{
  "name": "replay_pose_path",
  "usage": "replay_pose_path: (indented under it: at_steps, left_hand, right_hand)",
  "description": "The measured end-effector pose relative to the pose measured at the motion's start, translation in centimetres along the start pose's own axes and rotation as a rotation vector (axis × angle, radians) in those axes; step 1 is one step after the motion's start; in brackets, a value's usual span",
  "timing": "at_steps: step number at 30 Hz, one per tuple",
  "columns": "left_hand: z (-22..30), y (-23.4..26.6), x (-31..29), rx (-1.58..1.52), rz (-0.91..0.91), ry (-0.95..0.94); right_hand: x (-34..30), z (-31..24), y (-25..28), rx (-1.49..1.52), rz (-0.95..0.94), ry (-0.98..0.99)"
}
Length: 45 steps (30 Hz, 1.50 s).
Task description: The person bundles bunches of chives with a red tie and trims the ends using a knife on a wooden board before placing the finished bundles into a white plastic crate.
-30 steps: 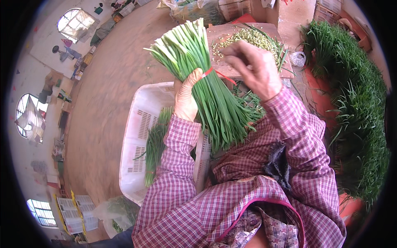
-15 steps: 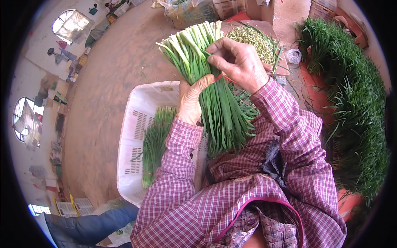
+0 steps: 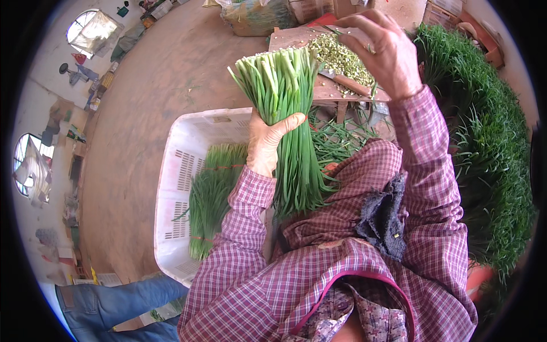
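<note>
My left hand (image 3: 266, 139) is wrapped round a thick bunch of garlic chives (image 3: 293, 114), pale cut ends up and green leaves hanging over my lap. A red tie shows at its middle, beside my thumb. My right hand (image 3: 380, 50) is raised away from the bunch, over the far right, its thumb and forefinger apart. A dark thin leaf lies near those fingertips; whether they touch it I cannot tell. Below that hand a knife (image 3: 351, 85) with a wooden handle rests on a low wooden board (image 3: 290, 37), beside a heap of chopped pale stem ends (image 3: 342, 57).
A white plastic crate (image 3: 171, 171) at my left holds tied chive bunches (image 3: 213, 188). Loose leaves (image 3: 342, 139) litter the floor under the board. Piled chives (image 3: 478, 131) line the right side. A person's blue-jeaned leg (image 3: 119, 305) is at lower left. A plastic-wrapped bundle (image 3: 250, 17) stands beyond.
My right hand has left the bunch and moved up and right, its fingers spreading. The bunch, still in my left hand, sits slightly lower and more upright. The knife has come into view.
</note>
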<state>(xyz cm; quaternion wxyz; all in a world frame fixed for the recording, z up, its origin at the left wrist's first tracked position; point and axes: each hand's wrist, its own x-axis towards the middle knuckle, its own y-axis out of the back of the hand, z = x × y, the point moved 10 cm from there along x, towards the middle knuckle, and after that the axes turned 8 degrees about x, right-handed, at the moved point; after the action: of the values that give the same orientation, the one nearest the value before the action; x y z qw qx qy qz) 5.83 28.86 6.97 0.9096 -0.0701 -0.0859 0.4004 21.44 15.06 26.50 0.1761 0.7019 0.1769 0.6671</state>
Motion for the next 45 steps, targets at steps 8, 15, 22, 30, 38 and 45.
replay_pose_path:
  at_steps: [8,15,22,30,38,45]
  left_hand:
    - [0.2,-1.5,-0.4,0.022,0.004,-0.079]
    - [-0.2,-1.5,-0.6,0.032,0.004,-0.014]
    - [-0.9,-1.7,-0.5,0.037,0.007,-0.013]
    - [-1.3,-1.4,0.0,0.127,0.032,-0.111]
    - [-2.1,-1.5,-0.3,0.323,0.041,-0.118]
    - [-2.6,-0.6,-0.7,0.503,0.139,-0.124]
  right_hand:
    - [-0.2,-6.1,-2.8,0.244,-0.084,0.099]
    - [-0.6,-6.7,-3.7,0.184,-0.042,0.114]
    - [0.3,-4.1,-3.1,0.122,0.063,0.086]
    - [-1.0,-5.0,-3.2,0.349,-0.170,0.036]
    - [0.2,0.3,-1.4,0.732,0.204,-0.178]
    - [2.1,7.2,8.0,0.131,0.119,-0.327]
